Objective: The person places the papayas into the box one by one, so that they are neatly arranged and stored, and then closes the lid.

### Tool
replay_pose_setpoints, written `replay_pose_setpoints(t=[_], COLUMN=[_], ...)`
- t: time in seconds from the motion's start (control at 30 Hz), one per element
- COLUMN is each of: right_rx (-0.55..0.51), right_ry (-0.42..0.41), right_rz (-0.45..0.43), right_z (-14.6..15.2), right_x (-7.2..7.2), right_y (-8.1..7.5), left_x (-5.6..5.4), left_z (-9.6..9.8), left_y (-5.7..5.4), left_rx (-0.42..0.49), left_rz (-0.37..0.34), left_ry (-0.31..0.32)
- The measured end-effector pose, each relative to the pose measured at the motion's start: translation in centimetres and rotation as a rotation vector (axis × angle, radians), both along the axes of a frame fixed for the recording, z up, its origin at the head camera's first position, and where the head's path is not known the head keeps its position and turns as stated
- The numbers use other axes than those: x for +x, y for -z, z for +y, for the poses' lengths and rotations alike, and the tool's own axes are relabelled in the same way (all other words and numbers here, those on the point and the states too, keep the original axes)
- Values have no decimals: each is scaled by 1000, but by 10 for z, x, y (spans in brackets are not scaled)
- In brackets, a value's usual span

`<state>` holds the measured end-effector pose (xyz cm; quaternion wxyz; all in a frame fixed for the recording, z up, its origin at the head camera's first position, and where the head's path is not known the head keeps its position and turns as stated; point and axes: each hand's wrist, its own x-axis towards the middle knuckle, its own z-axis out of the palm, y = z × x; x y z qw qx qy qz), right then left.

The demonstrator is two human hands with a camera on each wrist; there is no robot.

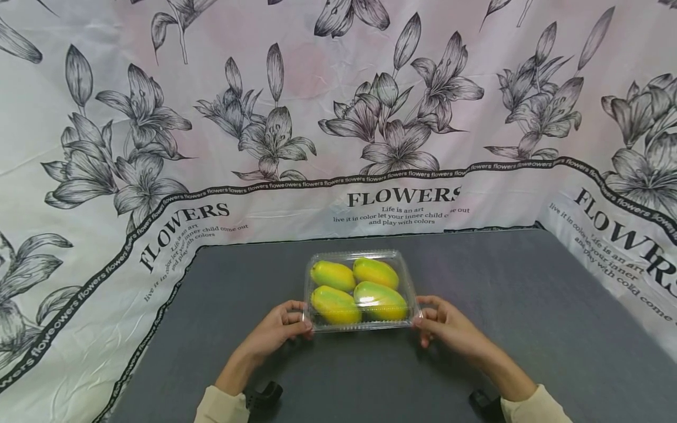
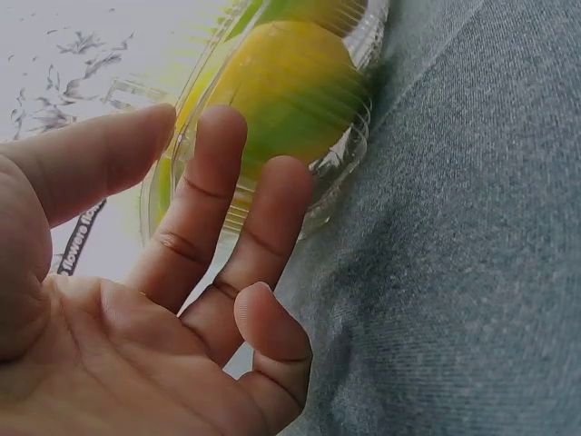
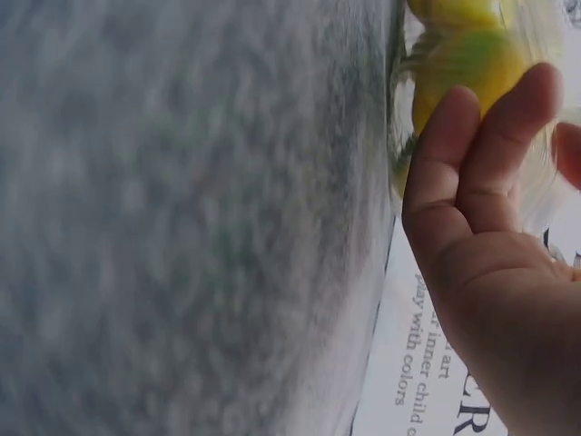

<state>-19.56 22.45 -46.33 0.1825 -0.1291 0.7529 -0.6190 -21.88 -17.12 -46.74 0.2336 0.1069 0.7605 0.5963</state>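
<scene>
A clear plastic clamshell box [image 1: 365,327] is in the middle of the head view, its lid over several yellow-green mangoes [image 1: 336,304] laid in two rows. My left hand [image 1: 276,326] pinches the box's near left corner between thumb and fingers. At the near right corner, my right hand [image 1: 448,324] holds the rim the same way. The left wrist view shows a mango [image 2: 295,86] through the ribbed wall, just beyond the fingertips. In the right wrist view, fingers [image 3: 440,150] lie against the box side, and the thumb is mostly cut off.
A dark grey cloth-covered table [image 1: 365,382] lies under the box and both hands. White fabric [image 1: 285,217] printed with flowers and lettering hangs behind the table and along its sides. Black straps [image 1: 267,395] are at both wrists.
</scene>
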Motion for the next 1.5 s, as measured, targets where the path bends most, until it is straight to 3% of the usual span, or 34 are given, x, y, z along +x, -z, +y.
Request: replay_pose_setpoints(t=[0.27, 0.63, 0.97, 1.23, 1.37, 1.5], right_rx=[-96, -114, -142, -133, -126, -130], right_ry=[66, 263, 357, 423, 422, 399], right_rz=[-74, -129, -135, -141, -146, -152], right_z=[-7, -23, -30, -32, -32, -31], right_x=[1, 4, 6, 6, 6, 7], right_y=[3, 1, 1, 3, 3, 1], left_x=[2, 6, 11, 18, 18, 16], left_z=[4, 17, 31, 42, 41, 37], left_y=[-2, 1, 8, 8, 7, 4], left_rx=[24, 135, 197, 216, 203, 195], left_rz=[-19, -97, -24, 16, -6, -43], left_ry=[-2, -87, -225, -330, -335, -292])
